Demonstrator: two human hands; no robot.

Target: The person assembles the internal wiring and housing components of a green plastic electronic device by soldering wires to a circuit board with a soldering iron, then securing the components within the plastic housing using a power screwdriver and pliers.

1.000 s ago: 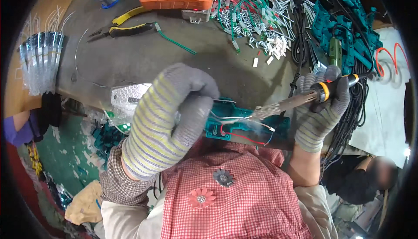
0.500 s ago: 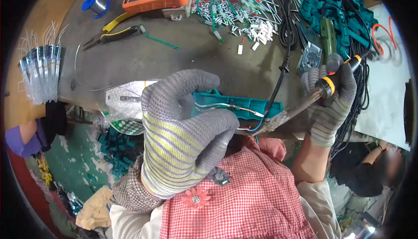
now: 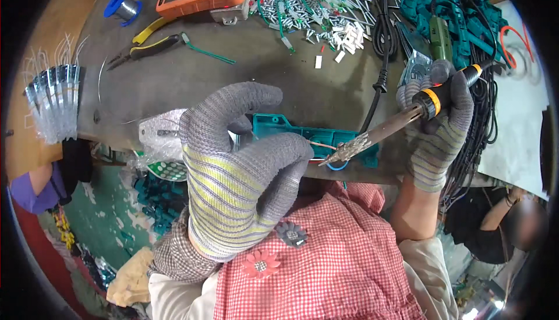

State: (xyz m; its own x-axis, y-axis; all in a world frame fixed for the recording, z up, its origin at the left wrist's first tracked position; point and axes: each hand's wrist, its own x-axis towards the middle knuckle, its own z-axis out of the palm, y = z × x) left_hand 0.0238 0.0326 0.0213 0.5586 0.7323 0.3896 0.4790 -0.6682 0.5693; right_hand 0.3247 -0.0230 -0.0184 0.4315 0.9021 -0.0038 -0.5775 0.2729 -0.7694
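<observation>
Both hands busy — soldering iron (image 3: 402,123) tip beside left fingers (image 3: 279,157)

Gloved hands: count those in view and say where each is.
2. The left hand is at centre, holding the teal part; the right hand is at right, gripping the soldering iron.

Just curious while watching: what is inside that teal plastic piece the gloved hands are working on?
In the open teal housing, thin red and blue wires show near the soldering iron tip. The left hand covers its near left part, hiding whatever lies there.
</observation>
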